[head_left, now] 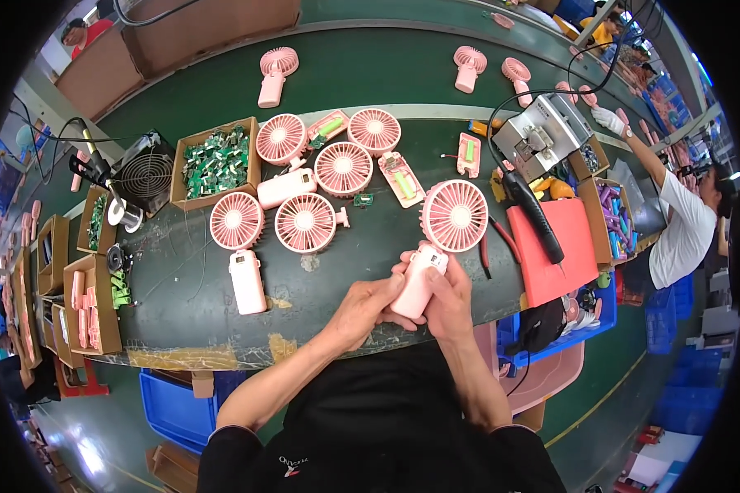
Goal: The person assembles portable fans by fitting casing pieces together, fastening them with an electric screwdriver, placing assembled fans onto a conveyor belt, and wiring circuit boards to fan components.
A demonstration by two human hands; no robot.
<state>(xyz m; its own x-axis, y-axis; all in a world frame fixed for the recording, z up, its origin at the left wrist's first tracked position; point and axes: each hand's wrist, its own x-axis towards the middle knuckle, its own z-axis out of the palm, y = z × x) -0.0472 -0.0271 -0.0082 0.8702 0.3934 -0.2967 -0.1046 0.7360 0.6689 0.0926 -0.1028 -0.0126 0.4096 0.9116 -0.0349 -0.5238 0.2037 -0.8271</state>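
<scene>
A pink handheld fan (455,215) is in both my hands near the front of the bench, its round head pointing away from me. My left hand (363,309) closes on the lower left side of the handle. On the right side, my right hand (450,297) wraps the handle, its thumb just below the small dark window. Left of my hands lies another complete pink fan (247,282). Beyond it are several more fan heads (344,168), and open handle shells (400,179) with green battery cells. A small green circuit board (363,200) lies among them.
Red-handled pliers (504,240) and a black electric screwdriver (534,220) over a red mat (571,263) lie to the right. A box of circuit boards (215,164), a solder spool (125,215) and a black fan unit (145,170) stand left. A co-worker's gloved hand (608,121) reaches in at right.
</scene>
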